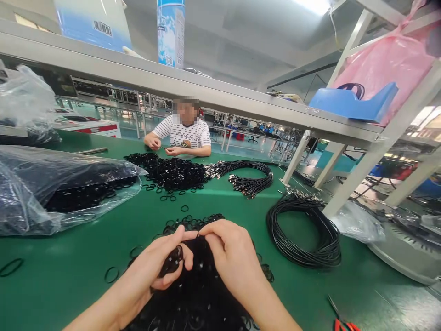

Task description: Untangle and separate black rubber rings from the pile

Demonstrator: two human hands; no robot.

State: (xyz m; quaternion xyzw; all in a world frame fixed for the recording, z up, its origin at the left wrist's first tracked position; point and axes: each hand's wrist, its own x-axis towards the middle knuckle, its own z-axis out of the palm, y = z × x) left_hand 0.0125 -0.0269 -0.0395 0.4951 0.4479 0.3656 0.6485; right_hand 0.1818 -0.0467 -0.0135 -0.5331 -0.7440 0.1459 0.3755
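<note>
Below both hands spreads a pile of small black rubber rings [203,294] on the green table. My left hand [165,262] curls its lower fingers around several of these rings, and its index finger stretches toward my right hand. My right hand [230,253] is closed in a pinch at that fingertip, on a small black piece that looks like one of the rings. A few loose rings [112,275] lie left of the pile.
Behind lies a second ring pile [168,170], where a person [188,133] works across the table. A clear bag of rings [69,193] lies left. Coiled black cables [303,230] and red-handled pliers [341,322] lie right. A metal shelf [220,89] crosses above.
</note>
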